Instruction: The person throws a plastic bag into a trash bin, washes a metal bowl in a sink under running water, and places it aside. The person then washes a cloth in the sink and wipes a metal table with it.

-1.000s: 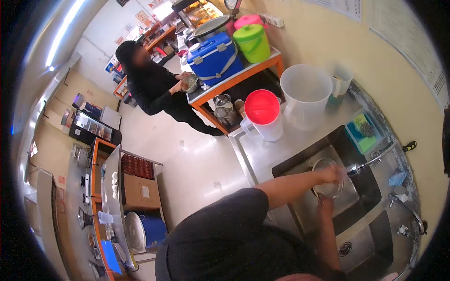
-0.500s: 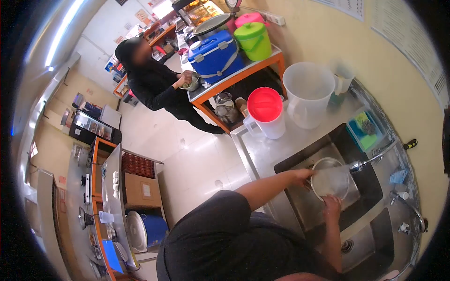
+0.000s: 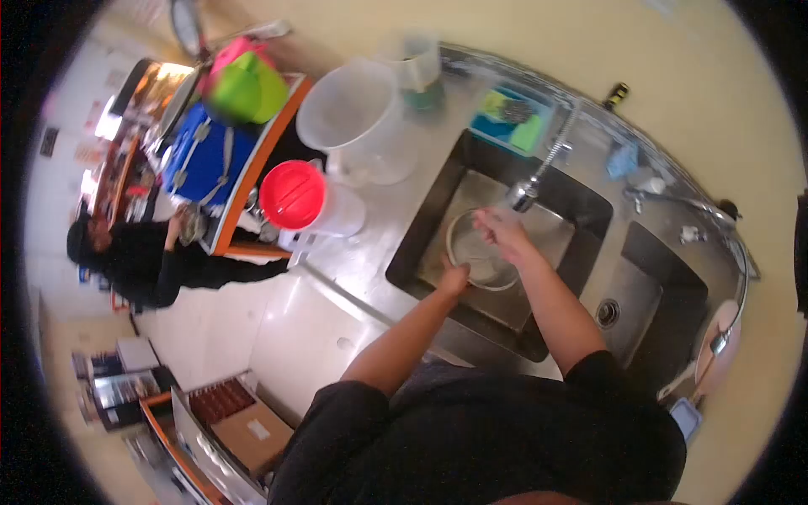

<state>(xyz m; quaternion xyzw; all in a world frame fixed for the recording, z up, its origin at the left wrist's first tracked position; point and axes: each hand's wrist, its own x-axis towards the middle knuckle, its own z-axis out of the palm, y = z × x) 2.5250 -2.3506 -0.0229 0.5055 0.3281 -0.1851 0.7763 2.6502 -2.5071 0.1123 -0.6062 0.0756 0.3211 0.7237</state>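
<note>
Over the left basin of a steel sink, my left hand grips the near-left rim of a round, see-through bowl. The bowl is tilted, with a pale rim. My right hand is at its far side, just below the spray tap head. The right fingers are curled together; whether they hold the rim or something small is unclear. Water from the tap cannot be made out clearly.
Left of the basin stand a red-lidded jug, a large translucent jug and a smaller jug. A tray of sponges sits behind the basin. A co-worker in black stands at a side table with a blue cooler.
My view has turned, shifting the sink leftward in the picture. My right hand has left the bowl's near rim for its far side, under the tap. My left hand keeps its hold.
</note>
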